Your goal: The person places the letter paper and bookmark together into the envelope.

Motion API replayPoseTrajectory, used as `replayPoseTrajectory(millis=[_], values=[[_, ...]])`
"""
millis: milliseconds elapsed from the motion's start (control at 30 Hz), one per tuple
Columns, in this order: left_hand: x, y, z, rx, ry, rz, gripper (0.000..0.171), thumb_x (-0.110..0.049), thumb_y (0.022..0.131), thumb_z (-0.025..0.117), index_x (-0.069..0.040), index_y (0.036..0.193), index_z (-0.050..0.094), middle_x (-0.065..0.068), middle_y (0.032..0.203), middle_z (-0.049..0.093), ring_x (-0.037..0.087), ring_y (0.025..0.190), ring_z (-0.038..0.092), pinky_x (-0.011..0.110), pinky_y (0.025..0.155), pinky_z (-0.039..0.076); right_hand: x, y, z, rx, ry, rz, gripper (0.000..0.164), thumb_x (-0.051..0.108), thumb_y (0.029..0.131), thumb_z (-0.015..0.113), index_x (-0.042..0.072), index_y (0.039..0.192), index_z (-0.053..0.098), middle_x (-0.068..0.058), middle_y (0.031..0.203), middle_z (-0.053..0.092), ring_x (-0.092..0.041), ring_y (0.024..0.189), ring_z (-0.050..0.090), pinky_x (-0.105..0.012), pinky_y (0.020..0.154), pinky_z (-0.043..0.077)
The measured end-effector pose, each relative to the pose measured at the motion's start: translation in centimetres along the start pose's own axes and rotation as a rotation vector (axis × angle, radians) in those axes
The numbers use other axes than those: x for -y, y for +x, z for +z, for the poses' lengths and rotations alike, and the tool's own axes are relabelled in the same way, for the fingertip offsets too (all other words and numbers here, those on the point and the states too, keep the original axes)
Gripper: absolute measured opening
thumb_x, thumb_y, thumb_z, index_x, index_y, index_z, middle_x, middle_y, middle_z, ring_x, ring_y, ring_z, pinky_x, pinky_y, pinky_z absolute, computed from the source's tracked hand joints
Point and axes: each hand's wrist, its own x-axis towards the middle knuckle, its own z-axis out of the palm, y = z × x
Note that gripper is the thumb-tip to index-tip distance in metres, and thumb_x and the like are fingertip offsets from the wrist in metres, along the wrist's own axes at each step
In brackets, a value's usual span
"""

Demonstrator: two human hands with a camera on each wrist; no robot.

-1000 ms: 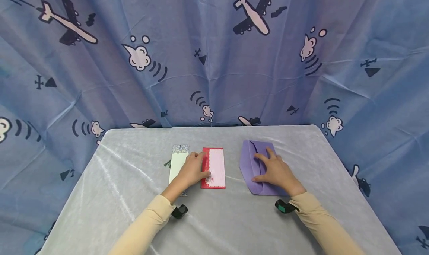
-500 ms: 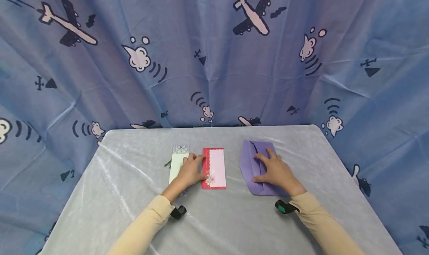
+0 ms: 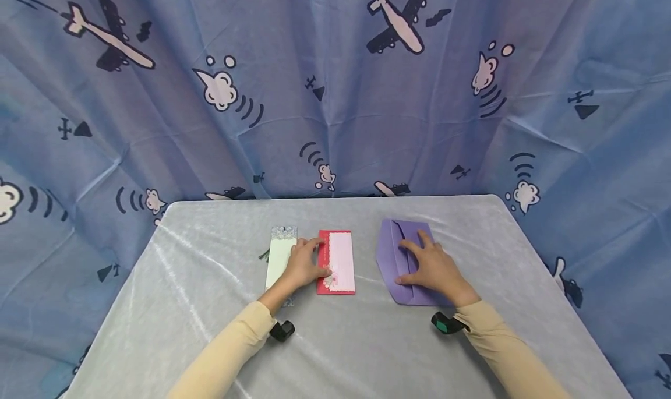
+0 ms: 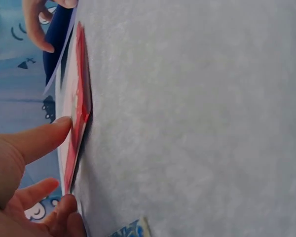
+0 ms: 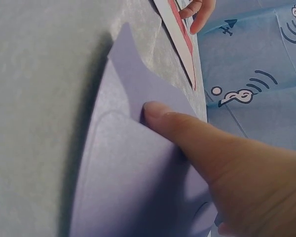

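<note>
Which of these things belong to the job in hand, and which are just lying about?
Seem part of the job:
purple envelope, under the right hand
red-and-pink card, touched by the left hand

Seem just there:
pale green card, not held
curtain, behind the table

Left hand [image 3: 300, 268]: moved slightly rightward, after easing back half a second ago.
Thumb [image 3: 323, 272]: reached farther in over the red card [image 3: 343, 262], hiding a little more of its flowers.
Index finger [image 3: 315, 243]: extended slightly farther over the card's upper left side.
Curtain [image 3: 283, 32] and table [image 3: 362, 352]: shifted slightly rightward in the head view.
</note>
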Motion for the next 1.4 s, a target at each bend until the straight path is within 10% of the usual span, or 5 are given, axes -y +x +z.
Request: replayPoseTrajectory(millis=[267, 733, 1400], values=[[-0.7, 0.2, 0.6, 0.005, 0.0, -0.018, 0.069, -0.012, 0.071, 0.086, -0.002, 0.134, 0.058, 0.019, 0.114, 0.058, 0.027, 0.101, 0.054, 0.041, 0.087, 0.05, 0.0, -0.2, -0.1, -0.013, 0.007, -0.005, 0.088, 0.054, 0.062, 0.088, 0.018, 0.136, 0.056, -0.039, 0.15, 0.032, -0.062, 0.117, 0.05, -0.067, 0.078, 0.049], [-0.3, 0.4, 0.1, 0.068, -0.113, -0.04, 0.058, -0.006, 0.073, 0.084, -0.007, 0.126, 0.062, 0.005, 0.073, 0.057, 0.012, 0.061, 0.048, 0.023, 0.053, 0.039, 0.2, -0.2, -0.2, -0.009, 0.009, -0.005, 0.088, 0.055, 0.063, 0.087, 0.018, 0.136, 0.056, -0.039, 0.15, 0.032, -0.061, 0.116, 0.05, -0.067, 0.078, 0.049], [0.7, 0.5, -1.0, 0.282, -0.381, -0.015, 0.06, 0.003, 0.078, 0.078, 0.002, 0.135, 0.058, 0.018, 0.1, 0.062, 0.009, 0.06, 0.059, 0.029, 0.059, 0.058, 0.1, -0.2, -0.2, 0.01, 0.018, 0.009, 0.091, 0.055, 0.061, 0.088, 0.019, 0.137, 0.055, -0.038, 0.152, 0.03, -0.06, 0.117, 0.05, -0.067, 0.078, 0.049]])
